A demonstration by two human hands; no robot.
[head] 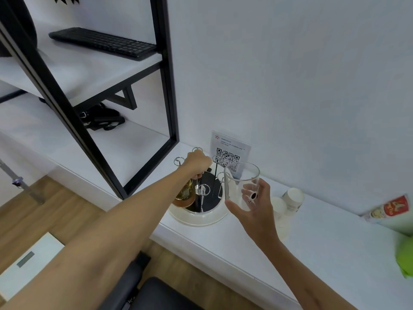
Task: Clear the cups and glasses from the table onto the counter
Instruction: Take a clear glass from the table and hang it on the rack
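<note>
A person's right hand holds a clear glass above the white counter, thumb and fingers wrapped around its base. The left hand pinches an amber glass onto a wire cup rack. Paper cups and a QR sign stand nearby.

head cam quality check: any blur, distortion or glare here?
Head view: wide-angle bends the black frame and counter edge; far-right carton and green thing smear toward the edge; centre sharp, QR sign legible through the glass; light soft and even, mild glints on the glass rim only.
</note>
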